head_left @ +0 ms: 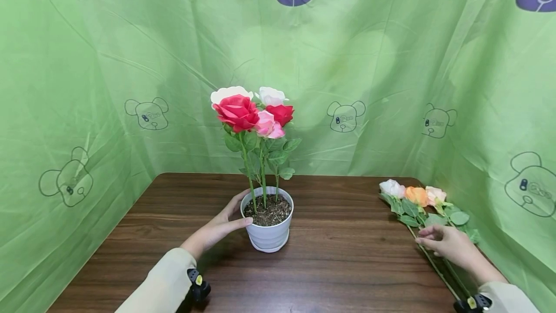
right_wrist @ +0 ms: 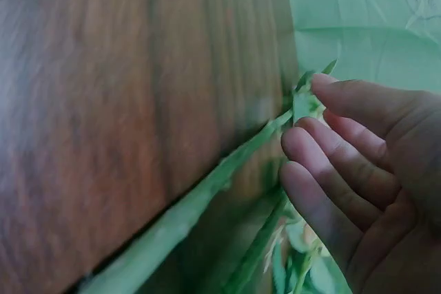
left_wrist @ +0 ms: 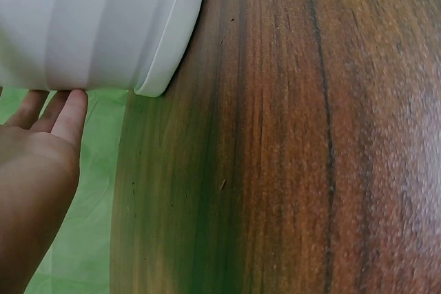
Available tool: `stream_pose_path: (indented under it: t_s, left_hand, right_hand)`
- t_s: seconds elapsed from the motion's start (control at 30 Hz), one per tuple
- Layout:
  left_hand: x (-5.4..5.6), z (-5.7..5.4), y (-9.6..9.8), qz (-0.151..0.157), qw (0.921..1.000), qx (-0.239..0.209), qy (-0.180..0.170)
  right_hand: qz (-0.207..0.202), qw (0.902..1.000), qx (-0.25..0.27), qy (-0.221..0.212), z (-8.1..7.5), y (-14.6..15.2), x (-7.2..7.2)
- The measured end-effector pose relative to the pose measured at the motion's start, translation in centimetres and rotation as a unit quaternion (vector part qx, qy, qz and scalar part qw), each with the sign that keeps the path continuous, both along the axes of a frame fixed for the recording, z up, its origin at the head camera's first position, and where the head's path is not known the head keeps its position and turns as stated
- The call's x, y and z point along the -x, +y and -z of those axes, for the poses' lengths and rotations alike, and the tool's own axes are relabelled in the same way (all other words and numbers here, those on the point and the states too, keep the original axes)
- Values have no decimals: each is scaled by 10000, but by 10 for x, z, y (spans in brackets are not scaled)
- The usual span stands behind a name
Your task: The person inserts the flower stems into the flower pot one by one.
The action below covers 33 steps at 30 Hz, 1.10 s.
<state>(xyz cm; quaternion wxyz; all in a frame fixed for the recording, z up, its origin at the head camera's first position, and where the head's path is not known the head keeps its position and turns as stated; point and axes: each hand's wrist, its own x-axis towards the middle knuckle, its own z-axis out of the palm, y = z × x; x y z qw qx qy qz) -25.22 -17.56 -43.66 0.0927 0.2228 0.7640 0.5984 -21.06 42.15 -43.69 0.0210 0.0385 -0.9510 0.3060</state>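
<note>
A white flower pot (head_left: 269,235) on a matching saucer stands upright on the table. Artificial roses rise from its soil (head_left: 273,214): a large red rose (head_left: 236,112), a pink rose (head_left: 269,124), a smaller red one and white ones behind. My left hand (head_left: 226,219) holds the pot's left side, thumb at the front rim; its fingertips (left_wrist: 72,111) meet the wall in the left wrist view. To the right lie a white rose (head_left: 392,188), an orange rose (head_left: 417,196) and a peach rose (head_left: 436,195). Over their stems (right_wrist: 186,211) my right hand (head_left: 451,245) hovers, fingers loosely bent and parted.
The brown wooden table (head_left: 347,255) runs back to a green curtain (head_left: 347,62) printed with cartoon bears, which also hangs at both sides. The loose roses lie along the table's right edge, their leaves (head_left: 458,217) close to the curtain.
</note>
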Motion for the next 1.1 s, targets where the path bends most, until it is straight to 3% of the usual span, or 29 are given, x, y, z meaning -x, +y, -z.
stream_pose_path:
  t_s: [0.23,0.5,0.73,1.1]
  left_hand:
    - [0,0,1,-29,10000,-36,-6]
    - [0,0,1,-77,10000,-1,-27]
    - [3,3,0,-81,10000,25,-43]
    - [2,2,0,-73,10000,22,-27]
  right_hand:
    - [85,9975,208,-664,10,8,3]
    - [-119,9960,357,-809,12,8,1]
    - [76,9947,217,-1000,10,4,2]
    - [47,9964,164,-828,3,-8,-1]
